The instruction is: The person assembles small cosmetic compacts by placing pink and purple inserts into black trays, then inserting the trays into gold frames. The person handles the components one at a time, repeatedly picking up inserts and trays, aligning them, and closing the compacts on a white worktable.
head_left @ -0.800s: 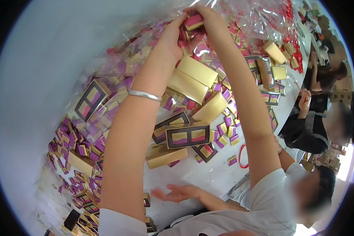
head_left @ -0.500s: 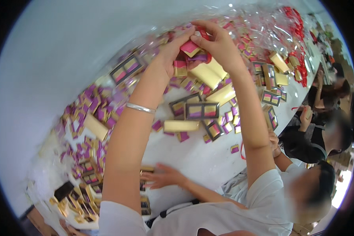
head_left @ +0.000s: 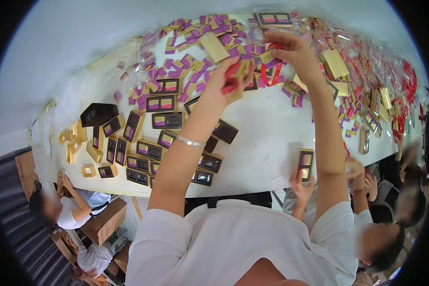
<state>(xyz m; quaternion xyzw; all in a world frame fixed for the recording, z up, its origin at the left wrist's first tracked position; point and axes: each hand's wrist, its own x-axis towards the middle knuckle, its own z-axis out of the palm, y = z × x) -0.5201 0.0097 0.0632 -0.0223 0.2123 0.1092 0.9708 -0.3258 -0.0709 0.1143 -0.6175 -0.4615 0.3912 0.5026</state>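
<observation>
Over the far middle of the table, my left hand (head_left: 224, 78) is closed around a few small pink-and-gold pieces (head_left: 237, 76), blurred by motion. To its right my right hand (head_left: 293, 50) pinches a small gold-and-purple piece (head_left: 270, 58). A red ribbon (head_left: 273, 78) hangs in a loop below those fingers. Black window boxes with gold sides (head_left: 160, 104) lie below and left of my left hand, some partly hidden by my left forearm. Loose purple-and-gold pieces (head_left: 188, 62) are scattered behind and left of it.
Crumpled clear wrap and red ribbons (head_left: 407, 90) cover the far right of the white table (head_left: 257, 143). Plain gold boxes (head_left: 336, 64) lie beyond my right forearm. A co-worker's hand (head_left: 302, 189) holds a window box at the near right edge. Another person (head_left: 74, 205) sits near left.
The view has swung left, showing more window boxes. My hands, close together before, are now apart, with a small piece and the ribbon in the right. The co-worker's reaching arm has withdrawn.
</observation>
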